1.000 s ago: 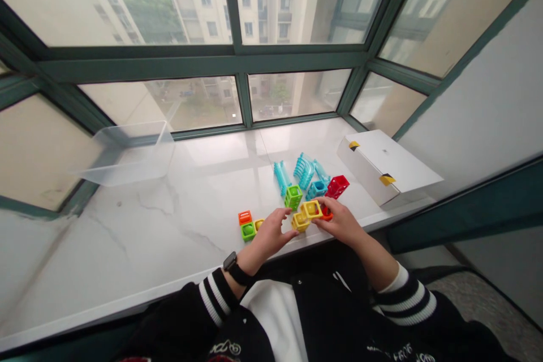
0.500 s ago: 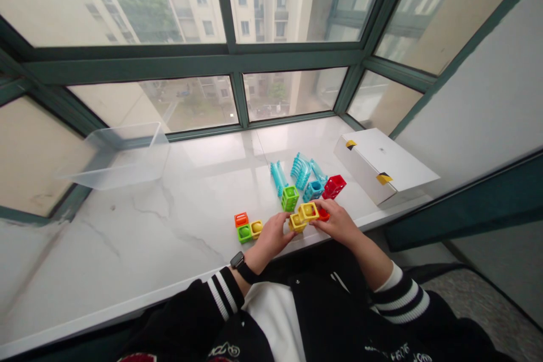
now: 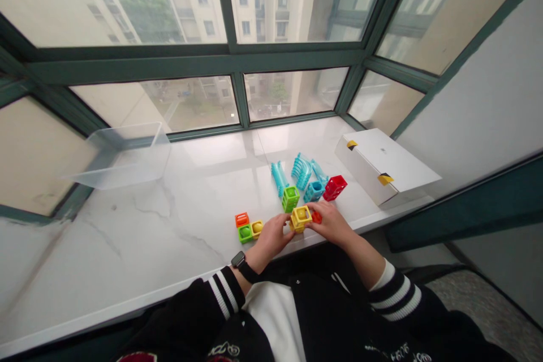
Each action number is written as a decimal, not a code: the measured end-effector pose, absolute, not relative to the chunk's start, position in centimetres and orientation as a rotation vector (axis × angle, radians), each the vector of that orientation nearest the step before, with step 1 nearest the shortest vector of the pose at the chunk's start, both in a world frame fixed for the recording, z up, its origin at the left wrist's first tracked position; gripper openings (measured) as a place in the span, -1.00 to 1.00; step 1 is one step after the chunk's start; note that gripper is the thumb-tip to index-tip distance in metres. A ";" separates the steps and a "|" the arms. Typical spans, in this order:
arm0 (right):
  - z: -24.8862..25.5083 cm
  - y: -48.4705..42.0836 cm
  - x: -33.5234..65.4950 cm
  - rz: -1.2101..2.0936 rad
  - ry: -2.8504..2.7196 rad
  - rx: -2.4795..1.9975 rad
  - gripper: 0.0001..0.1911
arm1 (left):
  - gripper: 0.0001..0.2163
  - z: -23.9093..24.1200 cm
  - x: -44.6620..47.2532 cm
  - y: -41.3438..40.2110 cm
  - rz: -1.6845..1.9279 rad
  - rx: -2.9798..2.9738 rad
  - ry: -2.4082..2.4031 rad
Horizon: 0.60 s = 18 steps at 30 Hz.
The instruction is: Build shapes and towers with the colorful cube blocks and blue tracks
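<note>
My left hand is closed on a yellow toy block near the sill's front edge, mostly hidden under another one. My right hand grips that upper yellow block, which sits over the lower; whether they are joined I cannot tell. A red piece shows beside the right fingers, partly covered. Just behind stands a green block. Left of my left hand, an orange block, a green block and a yellow block sit together.
Clear blue track pieces, a blue block and a red block lie behind my hands. A white box stands at the right. A clear plastic bin is at the left, by the window.
My right hand has moved left with the upper yellow block, which now lies over the one in my left hand. The red piece has shifted left too.
</note>
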State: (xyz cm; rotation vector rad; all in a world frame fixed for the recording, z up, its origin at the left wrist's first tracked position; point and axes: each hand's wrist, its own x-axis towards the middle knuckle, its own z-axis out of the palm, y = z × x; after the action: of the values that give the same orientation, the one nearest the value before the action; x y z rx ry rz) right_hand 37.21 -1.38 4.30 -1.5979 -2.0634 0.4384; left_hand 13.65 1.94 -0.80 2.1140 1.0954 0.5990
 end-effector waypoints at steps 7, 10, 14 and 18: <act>3.7 -1.2 37.1 0.441 -2.105 -1.653 -0.53 | -0.66 -0.3 13.8 1.8 0.557 2.132 1.120; 3.5 -1.2 37.2 0.438 -2.124 -1.641 -0.54 | -0.67 -0.3 13.8 1.7 0.555 2.142 1.118; 3.4 -1.1 37.2 0.430 -2.143 -1.640 -0.53 | -0.66 -0.4 13.7 1.7 0.566 2.151 1.119; 3.4 -1.2 37.2 0.428 -2.171 -1.642 -0.51 | -0.66 -0.5 13.8 1.6 0.577 2.169 1.118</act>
State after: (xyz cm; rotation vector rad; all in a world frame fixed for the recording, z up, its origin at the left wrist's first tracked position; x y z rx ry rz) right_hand 37.16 -1.17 3.41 -1.6422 -2.1710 0.4280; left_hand 13.79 1.61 -0.46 2.1692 1.1180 0.5774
